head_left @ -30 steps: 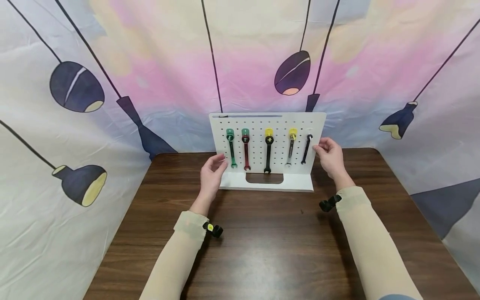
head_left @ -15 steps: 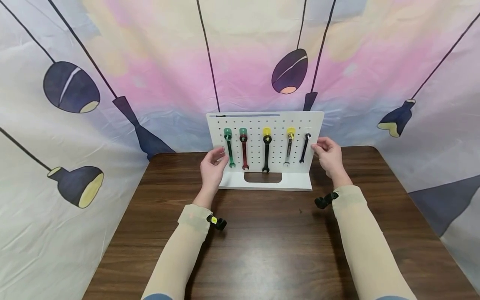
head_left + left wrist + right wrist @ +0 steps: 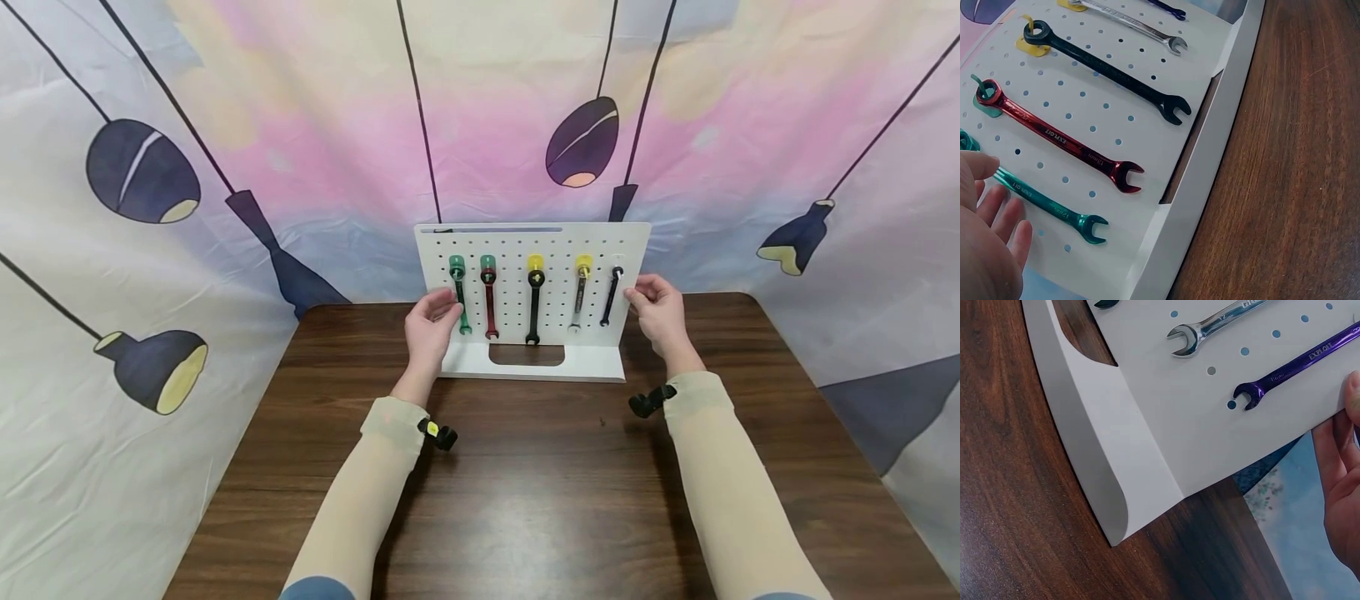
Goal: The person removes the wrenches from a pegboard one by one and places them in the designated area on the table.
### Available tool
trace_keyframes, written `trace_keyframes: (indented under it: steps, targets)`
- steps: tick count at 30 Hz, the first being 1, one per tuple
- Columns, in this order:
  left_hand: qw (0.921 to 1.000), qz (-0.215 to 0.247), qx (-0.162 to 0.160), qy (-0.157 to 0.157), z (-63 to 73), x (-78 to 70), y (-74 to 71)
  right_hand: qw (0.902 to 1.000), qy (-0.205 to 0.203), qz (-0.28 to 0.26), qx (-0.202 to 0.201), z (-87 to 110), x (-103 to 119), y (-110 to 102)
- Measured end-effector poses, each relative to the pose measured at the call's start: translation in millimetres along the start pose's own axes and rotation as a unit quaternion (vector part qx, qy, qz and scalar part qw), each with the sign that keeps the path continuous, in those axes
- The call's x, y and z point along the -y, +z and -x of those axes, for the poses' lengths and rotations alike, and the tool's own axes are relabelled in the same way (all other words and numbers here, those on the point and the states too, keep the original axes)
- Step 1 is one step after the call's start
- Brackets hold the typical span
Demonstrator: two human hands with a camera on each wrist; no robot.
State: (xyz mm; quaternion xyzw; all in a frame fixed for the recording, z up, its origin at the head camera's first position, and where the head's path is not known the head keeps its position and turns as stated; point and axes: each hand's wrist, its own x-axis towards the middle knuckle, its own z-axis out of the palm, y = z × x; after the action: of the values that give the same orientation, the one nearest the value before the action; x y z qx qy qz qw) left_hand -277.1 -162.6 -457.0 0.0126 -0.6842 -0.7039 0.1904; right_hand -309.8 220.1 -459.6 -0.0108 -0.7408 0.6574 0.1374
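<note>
A white pegboard stand stands upright at the back of the table, with a row of combination wrenches hanging on its hooks. My left hand is at the board's left side, its thumb and fingertips right at the upper shaft of the green wrench. Beside that hang a red wrench and a black wrench. A silver wrench and a purple wrench are farther right. My right hand pinches the board's right edge, thumb in front and fingers behind.
The brown wooden table stretches in front of the stand. The stand's base has a cut-out slot at its middle. A printed cloth backdrop hangs behind and at both sides. Each wrist wears a small black camera.
My left hand has moved up and right, from the board's left edge to the green wrench. The right hand keeps its hold on the right edge. The wrenches hang as before.
</note>
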Motion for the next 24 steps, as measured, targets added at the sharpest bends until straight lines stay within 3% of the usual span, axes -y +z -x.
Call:
trace_keyframes:
  steps: [13,24]
  targets:
    - [0.9998,0.003,0.020,-0.010,-0.3,-1.4,3.3,1.0000,-0.002,0.006,0.002,0.9,-2.0,0.5]
    - [0.9986,0.020,0.029,-0.039,-2.8,-1.5,3.9,0.9999,-0.001,-0.014,0.000,1.5,-0.1,1.5]
